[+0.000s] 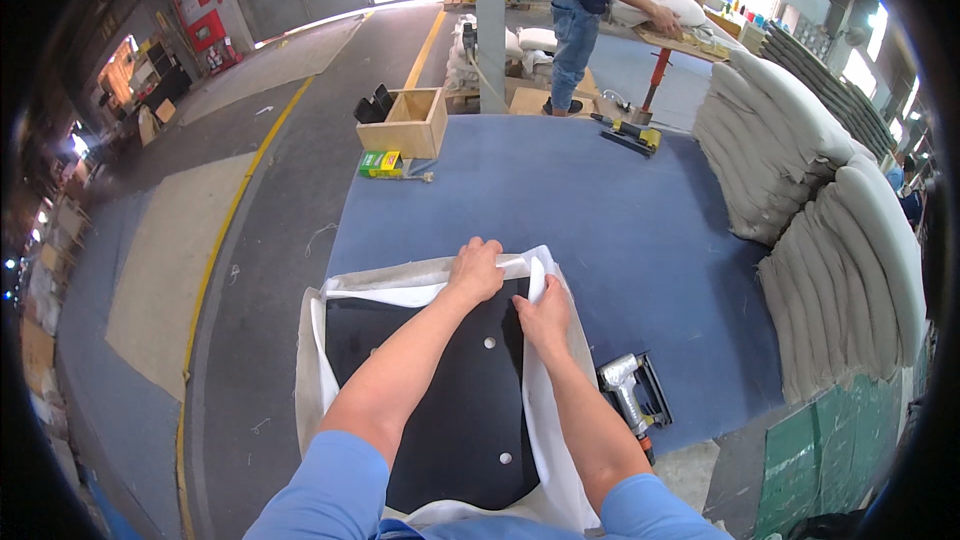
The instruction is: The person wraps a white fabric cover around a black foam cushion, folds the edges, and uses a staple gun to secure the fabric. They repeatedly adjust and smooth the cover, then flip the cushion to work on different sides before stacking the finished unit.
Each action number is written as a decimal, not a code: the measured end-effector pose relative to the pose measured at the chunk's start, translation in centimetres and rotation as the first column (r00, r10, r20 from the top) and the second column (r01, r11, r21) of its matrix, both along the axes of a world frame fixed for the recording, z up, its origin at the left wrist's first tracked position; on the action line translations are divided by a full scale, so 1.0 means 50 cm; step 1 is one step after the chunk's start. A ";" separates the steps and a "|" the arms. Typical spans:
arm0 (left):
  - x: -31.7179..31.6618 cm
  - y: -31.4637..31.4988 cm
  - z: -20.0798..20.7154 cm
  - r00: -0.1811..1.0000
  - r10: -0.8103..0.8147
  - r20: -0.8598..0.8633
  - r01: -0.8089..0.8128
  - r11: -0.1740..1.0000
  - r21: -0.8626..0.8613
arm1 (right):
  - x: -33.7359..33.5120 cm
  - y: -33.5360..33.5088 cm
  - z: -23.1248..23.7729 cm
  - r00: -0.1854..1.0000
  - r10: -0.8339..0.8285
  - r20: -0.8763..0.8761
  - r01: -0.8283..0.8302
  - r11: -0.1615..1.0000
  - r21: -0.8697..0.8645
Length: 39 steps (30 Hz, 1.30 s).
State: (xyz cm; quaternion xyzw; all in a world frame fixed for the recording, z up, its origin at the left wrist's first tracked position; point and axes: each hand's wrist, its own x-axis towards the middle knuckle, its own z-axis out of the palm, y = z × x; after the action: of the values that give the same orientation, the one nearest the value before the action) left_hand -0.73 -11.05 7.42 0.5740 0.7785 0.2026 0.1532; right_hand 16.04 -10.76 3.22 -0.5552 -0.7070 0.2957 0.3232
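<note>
In front of me a black panel (455,400) with round holes lies face up, ringed by loose light-grey fabric (310,340) with a white layer (540,410) inside it. My left hand (477,270) has its fingers curled over the fabric along the panel's far edge. Close by, at the far right corner, my right hand (543,316) is closed on the fabric at the right edge, its thumb toward the panel. A silver staple gun (632,390) rests on its side just right of the panel.
The blue-grey table (450,200) also bears a wooden box (415,125), a green-and-yellow carton (380,164) and a yellow-black staple gun (632,136). Stacked grey cushions (845,280) line the right side. Beyond the table, a person (578,20) handles a cushion at another bench.
</note>
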 end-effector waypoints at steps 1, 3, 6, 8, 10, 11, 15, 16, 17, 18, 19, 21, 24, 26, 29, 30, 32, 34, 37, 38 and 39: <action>-0.014 0.005 -0.011 0.999 -0.014 0.035 0.016 0.998 -0.054 | -0.013 -0.003 -0.010 1.000 0.007 0.000 -0.007 1.000 0.020; -0.030 0.019 -0.030 0.992 -0.049 0.119 0.067 0.986 -0.153 | -0.024 0.003 -0.026 0.999 -0.003 -0.055 0.003 1.000 0.006; -0.020 0.022 -0.055 0.986 -0.088 0.139 0.091 0.996 -0.018 | -0.025 0.017 -0.046 0.993 -0.052 -0.105 0.051 0.999 -0.016; -0.014 0.032 -0.056 0.974 -0.089 0.210 0.100 0.994 -0.042 | -0.024 0.025 -0.055 0.987 -0.082 -0.137 0.080 0.997 -0.020; -0.020 0.038 -0.061 0.966 -0.071 0.249 0.082 0.996 -0.033 | -0.036 0.031 -0.054 0.978 -0.082 -0.189 0.083 0.997 -0.004; -0.020 0.040 -0.065 0.963 -0.062 0.262 0.069 0.998 -0.015 | -0.036 0.034 -0.053 0.978 -0.095 -0.183 0.091 0.995 -0.034; -0.012 0.058 -0.080 0.969 -0.028 0.245 0.024 0.999 0.021 | -0.023 0.052 -0.062 0.933 -0.175 -0.314 0.126 0.977 -0.171; -0.013 0.061 -0.086 0.975 -0.032 0.219 0.022 0.999 0.048 | -0.020 0.055 -0.070 0.901 -0.201 -0.384 0.126 0.969 -0.211; -0.013 0.062 -0.092 0.981 -0.035 0.193 0.021 0.997 0.076 | -0.019 0.054 -0.078 0.863 -0.219 -0.456 0.120 0.964 -0.236; -0.009 0.065 -0.094 0.985 -0.044 0.169 0.027 0.994 0.103 | -0.017 0.053 -0.083 0.817 -0.244 -0.523 0.119 0.958 -0.262; -0.007 0.066 -0.097 0.984 -0.039 0.172 0.021 0.994 0.107 | -0.016 0.054 -0.087 0.765 -0.268 -0.585 0.115 0.951 -0.286; -0.003 0.066 -0.100 0.984 -0.028 0.178 0.007 0.993 0.118 | -0.020 0.056 -0.095 0.674 -0.277 -0.685 0.083 0.950 -0.302; 0.008 0.066 -0.103 0.991 -0.014 0.134 -0.008 0.986 0.165 | -0.024 0.062 -0.103 0.644 -0.258 -0.720 0.063 0.956 -0.286; 0.015 0.068 -0.102 0.987 0.004 0.161 -0.030 0.987 0.161 | -0.020 0.067 -0.106 0.697 -0.237 -0.677 0.064 0.961 -0.270; 0.014 0.062 -0.104 0.974 0.043 0.223 -0.079 0.985 0.156 | -0.017 0.061 -0.089 0.781 -0.204 -0.591 0.058 0.965 -0.256; 0.014 0.059 -0.107 0.967 0.055 0.249 -0.096 0.983 0.156 | -0.020 0.058 -0.080 0.784 -0.200 -0.588 0.063 0.967 -0.246; 0.011 0.056 -0.114 0.951 0.069 0.302 -0.125 0.977 0.170 | -0.024 0.047 -0.063 0.828 -0.156 -0.539 0.046 0.976 -0.211; 0.001 0.054 -0.123 0.924 0.074 0.374 -0.142 0.977 0.157 | -0.028 0.032 -0.046 0.894 -0.066 -0.443 -0.007 0.987 -0.161; -0.015 0.071 -0.125 0.868 0.047 0.494 -0.113 0.988 0.105 | -0.040 0.033 -0.068 0.982 0.157 -0.103 -0.122 0.950 0.286; -0.016 0.076 -0.125 0.853 0.037 0.521 -0.097 0.991 0.089 | -0.039 0.033 -0.081 0.980 0.196 -0.029 -0.182 0.949 0.256; -0.020 0.081 -0.121 0.837 0.032 0.547 -0.084 0.994 0.070 | -0.042 0.029 -0.085 0.968 0.231 0.097 -0.249 0.932 0.264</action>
State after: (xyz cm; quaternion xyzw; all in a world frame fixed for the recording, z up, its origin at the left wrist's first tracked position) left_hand -1.76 -7.00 1.36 0.4753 0.7098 0.3971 0.3355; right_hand 13.94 -9.32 -1.04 -0.4239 -0.8136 0.2140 0.3356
